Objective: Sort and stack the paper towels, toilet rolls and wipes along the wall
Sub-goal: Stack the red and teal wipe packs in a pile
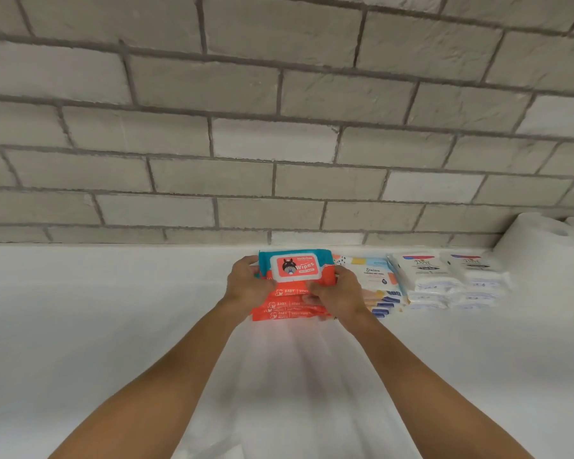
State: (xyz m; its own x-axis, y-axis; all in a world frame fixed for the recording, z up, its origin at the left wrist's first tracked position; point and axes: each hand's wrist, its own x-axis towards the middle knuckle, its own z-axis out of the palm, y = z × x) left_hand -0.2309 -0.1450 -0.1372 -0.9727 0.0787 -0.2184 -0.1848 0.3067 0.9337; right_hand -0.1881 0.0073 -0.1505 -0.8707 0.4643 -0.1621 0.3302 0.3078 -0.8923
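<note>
Pale brick wall (279, 144) backs a white surface (80, 309), and the goods run in a row along the line where they meet. The left hand (249, 281) grips the left end of the top pack (294, 266), fingers curled round its edge. The right hand (340, 293) holds its right front corner. The pack lies on top of the orange stack (287, 309), close against the wall.

To do this well, I judge, its edges should be squared over the packs below and the pack pressed flat before release, so the soft pile does not lean. It is a plump teal-and-orange wipes pack with a white flip lid and a cartoon label.

Just to the right are the Stalove wipes (375, 279), then the Dove packs (426, 276) in two piles, then white paper towel rolls (544, 253) at the far edge.
</note>
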